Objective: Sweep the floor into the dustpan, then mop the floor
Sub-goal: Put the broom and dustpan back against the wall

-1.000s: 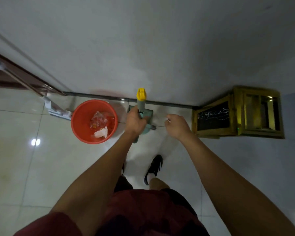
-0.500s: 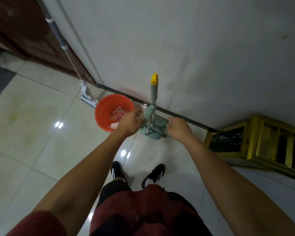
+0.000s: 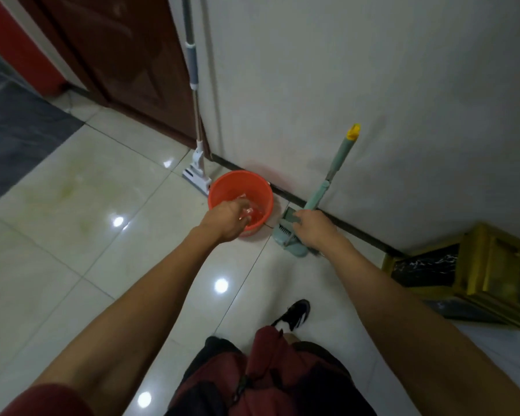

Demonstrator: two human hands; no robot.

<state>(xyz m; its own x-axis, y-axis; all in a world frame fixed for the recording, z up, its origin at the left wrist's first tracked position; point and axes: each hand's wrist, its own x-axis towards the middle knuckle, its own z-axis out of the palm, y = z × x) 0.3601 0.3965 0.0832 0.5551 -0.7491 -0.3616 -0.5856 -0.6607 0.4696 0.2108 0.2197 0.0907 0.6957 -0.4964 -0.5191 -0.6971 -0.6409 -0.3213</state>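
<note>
A mop (image 3: pixel 197 139) leans on the wall by the door; along the floor's edge stand a red bucket (image 3: pixel 241 187) and, just right of it, the green dustpan (image 3: pixel 288 235) with its upright handle. The right hand (image 3: pixel 314 229) rests on the dustpan, fingers loosely curled; whether it grips is unclear. The left hand (image 3: pixel 227 219) over the bucket's near rim pinches clear plastic (image 3: pixel 249 210).

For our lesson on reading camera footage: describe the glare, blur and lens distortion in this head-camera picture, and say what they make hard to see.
Head view: ceiling lights glare as bright spots on the glossy floor tiles; wide-angle distortion bends the wall and the mop pole; motion blur smears the left hand over the orange bucket, so its grip is unclear; the right hand at the dustpan is soft too.
</note>
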